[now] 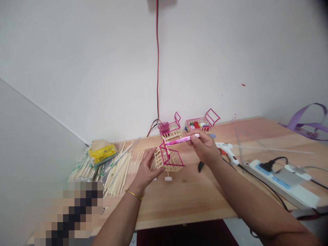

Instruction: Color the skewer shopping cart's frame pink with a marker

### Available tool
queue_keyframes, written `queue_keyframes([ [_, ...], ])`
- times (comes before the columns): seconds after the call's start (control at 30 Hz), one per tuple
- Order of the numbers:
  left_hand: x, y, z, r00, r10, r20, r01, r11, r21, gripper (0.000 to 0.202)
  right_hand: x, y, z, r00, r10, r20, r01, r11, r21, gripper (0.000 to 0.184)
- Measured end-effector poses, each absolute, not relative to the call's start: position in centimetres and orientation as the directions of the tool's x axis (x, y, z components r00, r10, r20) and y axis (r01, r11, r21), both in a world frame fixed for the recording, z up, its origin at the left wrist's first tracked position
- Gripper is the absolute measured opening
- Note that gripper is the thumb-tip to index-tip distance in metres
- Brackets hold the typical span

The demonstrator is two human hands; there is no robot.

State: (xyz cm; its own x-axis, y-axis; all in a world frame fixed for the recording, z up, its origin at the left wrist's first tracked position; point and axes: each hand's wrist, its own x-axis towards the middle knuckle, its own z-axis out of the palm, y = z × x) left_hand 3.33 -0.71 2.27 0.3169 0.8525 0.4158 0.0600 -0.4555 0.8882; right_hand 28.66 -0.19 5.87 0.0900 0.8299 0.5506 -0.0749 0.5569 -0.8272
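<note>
My left hand point(146, 169) is closed around the side of a miniature shopping cart point(174, 160) built of thin wooden sticks. Its top rim and handle frame are magenta, and white round wheels show beneath. Pinched in my right hand point(204, 146) is a white paintbrush point(181, 139) smeared with pink. Its tip is at the cart's magenta handle frame; the bristles are too small to make out. Behind the held cart stand a second stick cart point(172, 132) and a tub of magenta paint point(164, 128). Another cart point(201, 123) holds several coloured pieces.
Loose wooden sticks point(120, 172) and a yellow packet point(102, 153) lie at the left. A white glue gun point(228, 152), a power strip point(282, 182) with cords and a purple strap point(297, 119) are on the right. A wall borders the table's back.
</note>
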Motion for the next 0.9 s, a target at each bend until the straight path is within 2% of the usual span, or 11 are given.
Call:
queue_keyframes([
  [0.1,2.9,-0.9,2.9,0.324,0.803,0.499,0.244,-0.581,0.777,0.067,28.9,-0.2,6.2,0.123,0.822,0.555,0.002,0.559,-0.829,0.018],
  [0.23,2.6,-1.2,4.0,0.357,0.706,0.612,0.438,-0.705,0.557,0.064,29.2,0.2,6.2,0.205,0.791,0.577,0.071,0.576,-0.814,0.018],
  [0.37,2.3,-1.1,4.1,0.366,0.577,0.730,0.594,-0.749,0.293,0.067,29.4,0.7,6.2,0.252,0.781,0.572,-0.029,0.597,-0.802,0.020],
  [0.47,1.7,-0.7,3.9,0.350,0.499,0.793,0.692,-0.708,0.140,0.066,29.5,1.0,6.1,0.229,0.791,0.567,-0.134,0.603,-0.787,0.020],
  [0.63,1.1,-0.4,4.1,0.342,0.501,0.795,0.772,-0.632,0.066,0.061,29.6,1.3,5.5,0.183,0.800,0.571,-0.058,0.589,-0.806,0.021],
  [0.9,1.5,-0.5,4.0,0.416,0.473,0.777,0.759,-0.650,-0.010,0.057,29.7,0.9,5.7,0.132,0.789,0.600,0.105,0.590,-0.800,0.018],
])
